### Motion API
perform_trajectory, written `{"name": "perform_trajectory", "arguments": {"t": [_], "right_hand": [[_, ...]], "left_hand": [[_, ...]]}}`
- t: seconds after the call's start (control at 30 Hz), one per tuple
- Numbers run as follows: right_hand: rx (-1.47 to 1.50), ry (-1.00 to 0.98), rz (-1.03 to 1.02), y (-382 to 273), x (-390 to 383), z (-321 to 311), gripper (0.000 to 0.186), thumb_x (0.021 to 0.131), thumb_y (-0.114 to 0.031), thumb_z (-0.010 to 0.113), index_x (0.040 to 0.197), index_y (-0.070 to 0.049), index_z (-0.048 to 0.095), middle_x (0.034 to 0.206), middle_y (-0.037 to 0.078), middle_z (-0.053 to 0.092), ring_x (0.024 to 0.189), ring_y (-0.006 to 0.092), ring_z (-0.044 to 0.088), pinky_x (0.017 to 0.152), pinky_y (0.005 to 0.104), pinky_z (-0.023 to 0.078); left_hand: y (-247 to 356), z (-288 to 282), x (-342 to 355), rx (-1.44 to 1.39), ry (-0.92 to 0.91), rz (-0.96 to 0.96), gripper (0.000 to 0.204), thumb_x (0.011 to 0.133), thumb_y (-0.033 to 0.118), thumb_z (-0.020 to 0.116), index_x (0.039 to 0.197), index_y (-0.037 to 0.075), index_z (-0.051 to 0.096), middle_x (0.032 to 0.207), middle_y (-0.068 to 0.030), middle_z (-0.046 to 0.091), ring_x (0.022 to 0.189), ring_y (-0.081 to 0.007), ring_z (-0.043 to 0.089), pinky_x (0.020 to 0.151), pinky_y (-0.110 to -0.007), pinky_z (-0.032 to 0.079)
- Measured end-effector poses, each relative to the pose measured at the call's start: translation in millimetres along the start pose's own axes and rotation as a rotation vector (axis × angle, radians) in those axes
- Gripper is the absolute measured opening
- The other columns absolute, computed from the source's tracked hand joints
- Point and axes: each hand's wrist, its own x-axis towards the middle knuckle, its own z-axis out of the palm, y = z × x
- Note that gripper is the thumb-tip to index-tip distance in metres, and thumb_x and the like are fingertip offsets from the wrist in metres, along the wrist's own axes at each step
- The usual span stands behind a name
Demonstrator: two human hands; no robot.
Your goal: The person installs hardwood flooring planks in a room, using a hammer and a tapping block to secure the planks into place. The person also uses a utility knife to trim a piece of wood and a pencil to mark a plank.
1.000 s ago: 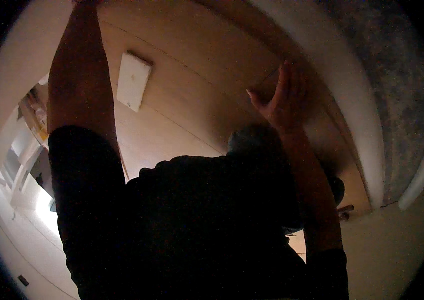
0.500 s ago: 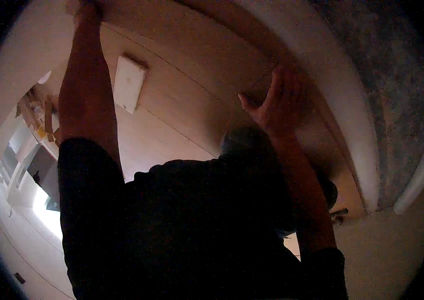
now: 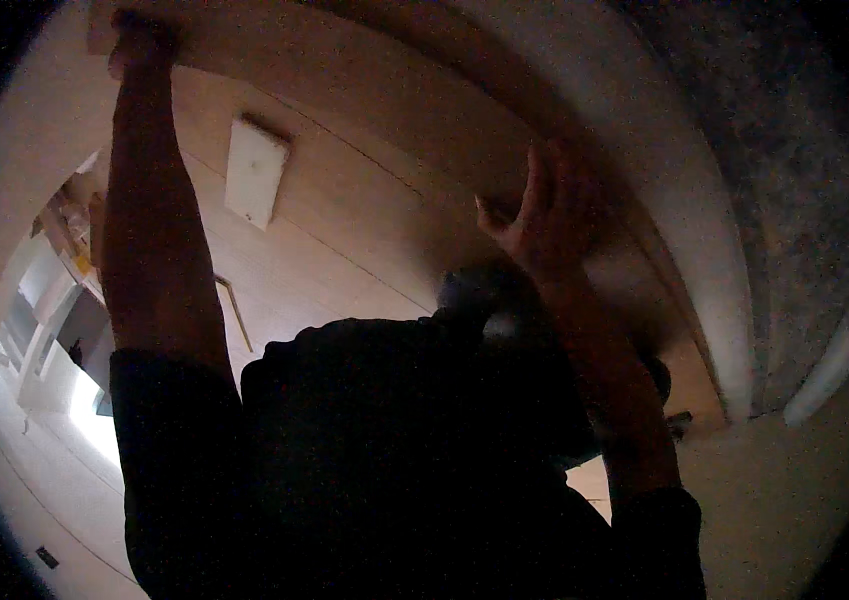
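Observation:
My left hand (image 3: 142, 45) reaches to the upper left end of a long light-brown board (image 3: 344, 55); its fingers are dark and blurred, so their grip is unclear. My right hand (image 3: 549, 205) lies with thumb and fingers apart against the brown boarding on the right, beside the board's darker edge. Between my arms, a white rectangular piece (image 3: 254, 170) rests on the pale-brown surface. My dark clothing fills much of the lower view.
At the right run a pale curved strip (image 3: 714, 300) and a grey mottled surface (image 3: 794, 200), with a white tube-like piece (image 3: 829, 355) at its lower end. At the left, mixed materials (image 3: 74, 215) lie near a brightly lit area (image 3: 94, 420).
My left hand has come down and a little left from the top edge, and more of the board's end shows. My right hand has shifted slightly left and down, fingers still apart.

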Motion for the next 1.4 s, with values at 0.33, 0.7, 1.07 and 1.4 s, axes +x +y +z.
{"name": "perform_trajectory", "arguments": {"t": [0.33, 0.7, 1.07, 1.4], "right_hand": [[-0.103, -0.006, -0.077, -25.4, 8.0, 27.2, 0.081, 0.082, -0.066, 0.066, 0.137, -0.008, 0.057, 0.14, 0.016, 0.056, 0.126, 0.0359, 0.053, 0.103, 0.0502, 0.044], [0.043, 0.016, 0.028, -30.8, 4.6, 42.4, 0.089, 0.077, -0.063, 0.074, 0.142, -0.007, 0.051, 0.142, 0.019, 0.051, 0.128, 0.0378, 0.051, 0.103, 0.0529, 0.042], [0.091, -0.178, 0.079, -39.3, 24.3, 6.1, 0.089, 0.077, -0.062, 0.074, 0.141, -0.005, 0.051, 0.14, 0.02, 0.052, 0.123, 0.0406, 0.052, 0.103, 0.0551, 0.042], [0.036, -0.156, 0.059, -40.6, 24.7, 0.0, 0.087, 0.077, -0.062, 0.071, 0.14, -0.006, 0.053, 0.138, 0.019, 0.055, 0.124, 0.038, 0.053, 0.104, 0.0533, 0.042]], "left_hand": [[-16.0, 15.2, 28.7, 0.147, 0.022, 0.059, 0.069, 0.098, 0.055, 0.047, 0.146, 0.005, 0.042, 0.142, -0.0193, 0.049, 0.131, -0.0342, 0.049, 0.103, -0.056, 0.04], [-19.7, 16.8, 33.8, 0.214, 0.038, 0.097, 0.063, 0.098, 0.049, 0.052, 0.141, 0.003, 0.049, 0.135, -0.0198, 0.056, 0.125, -0.0344, 0.055, 0.098, -0.057, 0.045], [-3.0, 53.9, 30.6, 0.325, 0.024, 0.137, 0.057, 0.098, 0.043, 0.056, 0.136, 0.0, 0.056, 0.127, -0.0203, 0.063, 0.119, -0.0345, 0.061, 0.093, -0.057, 0.05], [12.2, 56.4, 26.4, 0.414, 0.061, 0.186, 0.051, 0.099, 0.038, 0.058, 0.132, 0.0, 0.06, 0.123, -0.0197, 0.068, 0.113, -0.0344, 0.066, 0.089, -0.056, 0.054]]}}
